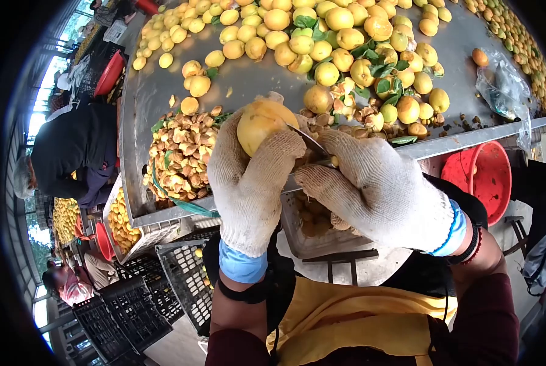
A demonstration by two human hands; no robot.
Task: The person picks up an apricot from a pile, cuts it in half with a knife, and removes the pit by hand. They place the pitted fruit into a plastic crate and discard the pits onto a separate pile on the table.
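My left hand (pixel 248 177), in a white knit glove, is closed around a round yellow-orange fruit (pixel 264 125) that looks like an apricot. My right hand (pixel 370 189), gloved the same way, grips a small knife (pixel 307 141) whose blade touches the fruit's right side. Most of the knife's handle is hidden in the fingers. Just left of my left hand lies a heap of brownish-yellow cut pieces (pixel 181 152) at the metal table's near edge. Beyond both hands, many whole yellow fruits (pixel 328 73) with green leaves are spread over the metal table (pixel 248 79).
Below the table edge stands a pale plastic basin (pixel 297 238) with fruit in it. A red bucket (pixel 489 183) is at right, black crates (pixel 187 280) at lower left. A clear plastic bag (pixel 507 88) lies on the table's right. A person in dark clothes (pixel 81 149) bends at left.
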